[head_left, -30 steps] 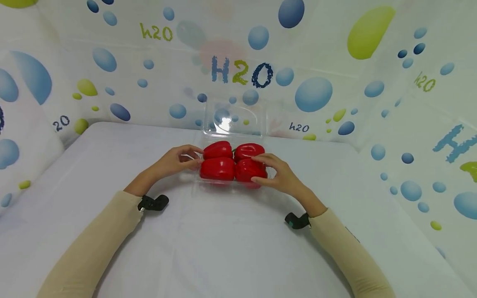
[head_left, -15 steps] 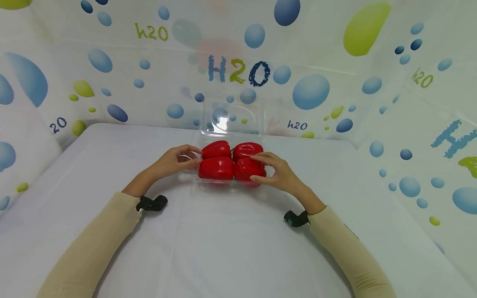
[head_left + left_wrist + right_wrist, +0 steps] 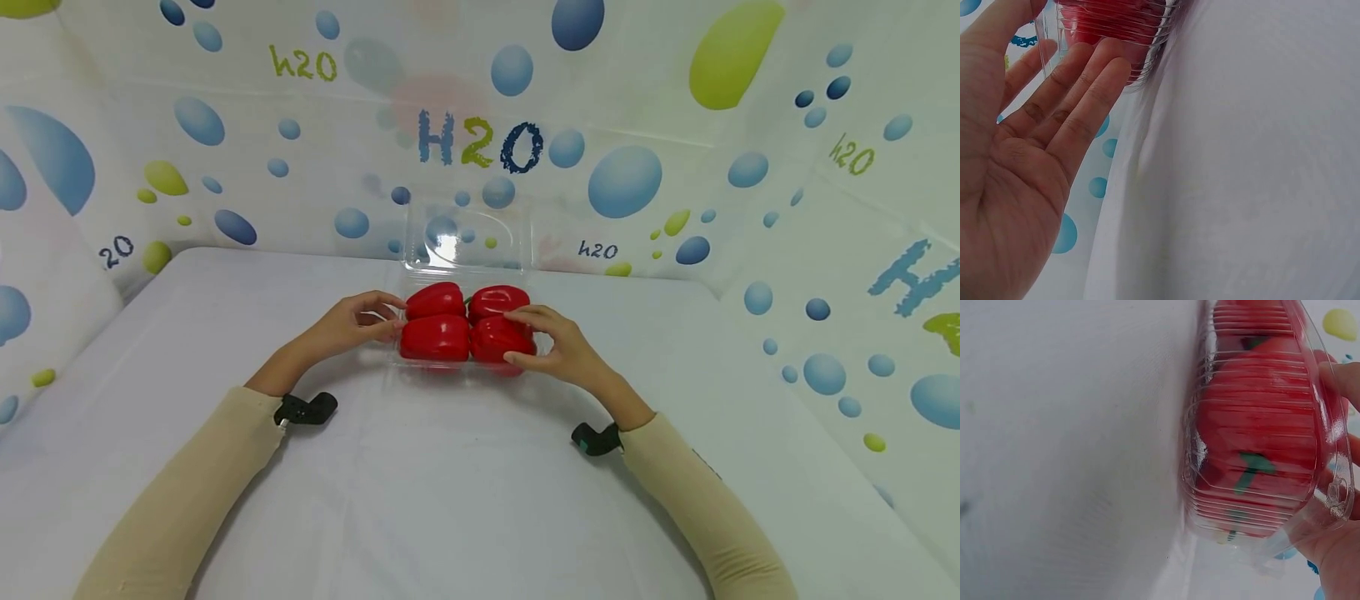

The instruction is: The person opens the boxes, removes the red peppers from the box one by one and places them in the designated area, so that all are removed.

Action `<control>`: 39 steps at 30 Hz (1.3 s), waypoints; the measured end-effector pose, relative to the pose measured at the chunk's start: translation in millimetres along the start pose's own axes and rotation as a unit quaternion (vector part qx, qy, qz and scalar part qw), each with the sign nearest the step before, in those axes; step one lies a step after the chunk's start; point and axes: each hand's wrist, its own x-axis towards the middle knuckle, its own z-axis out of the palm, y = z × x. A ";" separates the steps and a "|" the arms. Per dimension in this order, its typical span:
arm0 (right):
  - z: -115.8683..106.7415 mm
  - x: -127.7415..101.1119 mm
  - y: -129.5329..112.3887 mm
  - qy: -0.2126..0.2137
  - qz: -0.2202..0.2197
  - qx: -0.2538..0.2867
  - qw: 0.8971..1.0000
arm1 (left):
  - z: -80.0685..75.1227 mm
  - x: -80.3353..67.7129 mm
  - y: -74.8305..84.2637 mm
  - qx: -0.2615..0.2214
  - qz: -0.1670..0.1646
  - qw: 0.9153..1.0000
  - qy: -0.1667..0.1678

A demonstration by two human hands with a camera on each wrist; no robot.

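Note:
A clear plastic clamshell container [image 3: 450, 377] sits on the white table, its lid [image 3: 465, 237] standing open at the back. Several red bell peppers [image 3: 437, 337] fill it. My left hand [image 3: 393, 317] holds the container's left edge, thumb above the rim and straight fingers [image 3: 1094, 81] against the ribbed wall [image 3: 1150, 37]. My right hand [image 3: 513, 337] grips the right edge, fingers over the near right pepper [image 3: 495, 342] and thumb low on the side. In the right wrist view the peppers [image 3: 1260, 425] show through the container wall [image 3: 1210, 506], and my right hand [image 3: 1335, 550] is behind the rim.
The white tablecloth [image 3: 450, 500] spreads in front of the container. Walls printed with blue bubbles and "H2O" [image 3: 480, 142] close in behind and at both sides. Black wrist camera mounts [image 3: 307, 408] sit at both beige sleeves.

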 end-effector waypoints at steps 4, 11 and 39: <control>0.8 0.5 0.0 0.003 -0.004 -0.001 1.000 | -1.4 -0.2 0.2 0.002 0.006 1.000 0.000; 1.7 0.3 -0.5 0.008 -0.014 0.000 1.000 | -2.5 0.0 -0.8 -0.003 0.006 1.000 -0.006; 3.1 -0.7 -1.1 0.041 -0.024 -0.006 0.999 | 0.5 -0.1 0.4 0.008 0.002 1.000 0.001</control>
